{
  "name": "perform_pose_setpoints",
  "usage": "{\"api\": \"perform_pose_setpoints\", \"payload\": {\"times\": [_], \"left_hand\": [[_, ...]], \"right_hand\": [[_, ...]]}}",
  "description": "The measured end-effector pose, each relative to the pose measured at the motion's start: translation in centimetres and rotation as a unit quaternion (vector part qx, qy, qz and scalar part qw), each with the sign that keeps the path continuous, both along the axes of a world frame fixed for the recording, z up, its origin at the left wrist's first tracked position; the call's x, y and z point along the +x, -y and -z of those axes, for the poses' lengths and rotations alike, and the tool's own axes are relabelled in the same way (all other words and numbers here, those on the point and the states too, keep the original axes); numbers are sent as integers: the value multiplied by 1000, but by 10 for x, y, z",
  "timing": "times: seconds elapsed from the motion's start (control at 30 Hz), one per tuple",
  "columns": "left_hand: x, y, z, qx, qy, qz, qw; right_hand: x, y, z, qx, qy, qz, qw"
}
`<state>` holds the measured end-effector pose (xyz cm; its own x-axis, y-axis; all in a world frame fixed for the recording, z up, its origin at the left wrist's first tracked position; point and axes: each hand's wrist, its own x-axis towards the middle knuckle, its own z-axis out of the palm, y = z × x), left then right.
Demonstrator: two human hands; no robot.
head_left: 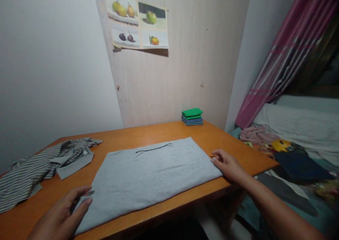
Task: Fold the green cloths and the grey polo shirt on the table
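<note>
A pale grey-blue piece of fabric [156,174], looking like a folded garment, lies flat on the wooden table [148,132]. It has a thin dark line, perhaps a cord or seam, near its far edge and a few creases. My left hand [65,210] is at its near left corner, thumb and fingers apart; whether the fingertips touch the fabric is hard to tell. At the right edge is my right hand [227,164], fingers bent, with a gap between thumb and index finger. Its thumb lies against the fabric's edge, with no fabric visibly pinched.
A striped garment [34,167] with a grey part lies crumpled on the table's left. A small stack of folded green and blue cloths [192,116] stands at the back right. Beyond the table's right edge is a bed heaped with clothes [299,165], below a pink curtain [280,56].
</note>
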<state>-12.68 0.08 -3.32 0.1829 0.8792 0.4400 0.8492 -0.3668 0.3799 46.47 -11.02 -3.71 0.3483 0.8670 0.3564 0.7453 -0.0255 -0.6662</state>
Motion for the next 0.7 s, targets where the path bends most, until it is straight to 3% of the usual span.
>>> {"api": "perform_pose_setpoints", "payload": {"times": [0.2, 0.33, 0.47, 0.6, 0.7], "left_hand": [[13, 15, -25, -53, 9, 9, 999], [27, 26, -38, -10, -37, 8, 999], [52, 33, -47, 40, -76, 20, 996], [84, 29, -42, 43, -92, 80, 992], [96, 24, -28, -2, -136, 101, 986]], "right_hand": [[2, 4, -8, -8, 38, 5, 999], [-1, 5, -13, -24, 129, 27, 991], [-27, 2, -32, 15, 166, 7, 986], [-64, -8, -43, 19, 153, -77, 985], [-78, -15, -35, -50, 167, -121, 977]]}}
